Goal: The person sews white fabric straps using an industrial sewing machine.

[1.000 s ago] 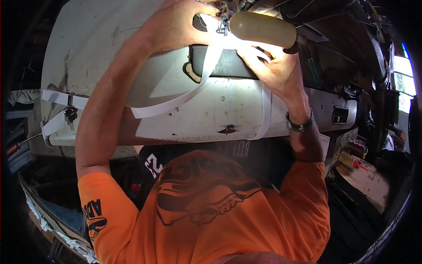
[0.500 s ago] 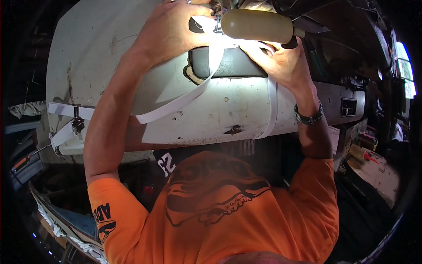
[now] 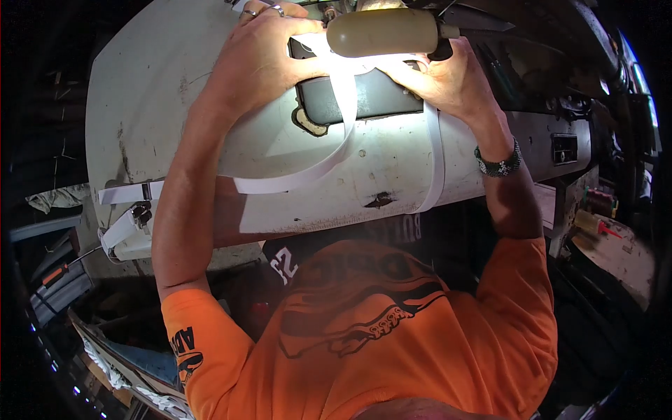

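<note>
A white strap (image 3: 346, 94) runs under a brightly lit, beige rounded cylinder (image 3: 381, 33) and curves down to the left across a pale worktop. My left hand (image 3: 262, 59) lies palm down beside it, with thumb and forefinger stretched apart toward the strap at the cylinder's left end. My right hand (image 3: 448, 80) is curled, its thumb pressed on the strap below the cylinder; its other fingers are partly hidden. From under it another length of strap (image 3: 435, 154) drops over the front edge. Below both hands sits a dark metal plate (image 3: 385, 96). Glare hides the spot under the cylinder.
At the left end of the pale worktop (image 3: 280, 157), the strap passes a metal buckle (image 3: 143, 210). An orange-handled screwdriver (image 3: 56, 273) is at far left. Thread spools (image 3: 600, 201) stand at the right. Dark machine parts (image 3: 490, 63) lie behind my right hand.
The view has shifted slightly, so the worktop sits a little further right and lower at the left side. Both hands stay at the strap under the cylinder.
</note>
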### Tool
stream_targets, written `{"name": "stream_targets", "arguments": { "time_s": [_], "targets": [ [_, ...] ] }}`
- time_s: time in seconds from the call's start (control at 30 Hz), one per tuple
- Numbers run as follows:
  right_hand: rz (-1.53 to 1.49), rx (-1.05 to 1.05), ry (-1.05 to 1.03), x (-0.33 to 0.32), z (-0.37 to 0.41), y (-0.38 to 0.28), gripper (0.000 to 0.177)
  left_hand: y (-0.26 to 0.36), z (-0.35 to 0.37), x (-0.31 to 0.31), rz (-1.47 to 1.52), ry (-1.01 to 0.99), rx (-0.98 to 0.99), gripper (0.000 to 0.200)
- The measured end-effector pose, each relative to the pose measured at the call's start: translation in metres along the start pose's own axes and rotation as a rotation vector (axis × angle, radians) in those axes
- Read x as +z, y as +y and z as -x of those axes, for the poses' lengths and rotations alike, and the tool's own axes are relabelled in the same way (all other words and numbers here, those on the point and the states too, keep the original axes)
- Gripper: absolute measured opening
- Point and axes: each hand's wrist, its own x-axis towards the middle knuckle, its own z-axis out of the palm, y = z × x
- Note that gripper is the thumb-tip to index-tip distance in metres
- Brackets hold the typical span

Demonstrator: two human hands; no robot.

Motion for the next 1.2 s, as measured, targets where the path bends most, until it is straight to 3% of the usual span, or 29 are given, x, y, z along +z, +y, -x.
{"name": "stream_targets", "arguments": {
  "time_s": [0.23, 0.33, 0.53, 0.73, 0.93, 1.13, 1.2],
  "targets": [
    [0.204, -0.455, 0.197, 0.011, -0.004, 0.019, 0.033, -0.005, -0.002, 0.001, -0.043, 0.029, 0.081, 0.053],
    [-0.068, -0.357, 0.234, 0.016, -0.006, 0.017, 0.036, -0.003, -0.002, 0.001, -0.027, 0.048, 0.063, 0.051],
    [0.064, -0.062, 0.038, 0.005, -0.002, 0.005, 0.033, -0.002, -0.002, 0.002, -0.056, 0.039, 0.080, 0.047],
    [0.025, -0.179, 0.192, 0.013, -0.005, 0.016, 0.034, -0.013, -0.003, 0.005, -0.060, 0.092, 0.156, 0.041],
    [-0.019, -0.180, 0.192, 0.008, -0.008, 0.006, 0.034, -0.012, -0.007, 0.001, -0.048, 0.064, 0.150, 0.038],
    [-0.212, 0.286, 0.115, 0.000, 0.000, -0.028, 0.029, -0.015, -0.008, 0.007, 0.044, 0.053, 0.193, 0.036],
    [0.041, 0.062, 0.078, -0.015, 0.007, -0.037, 0.030, -0.020, -0.012, 0.007, 0.099, 0.035, 0.228, 0.037]
  ]
}}
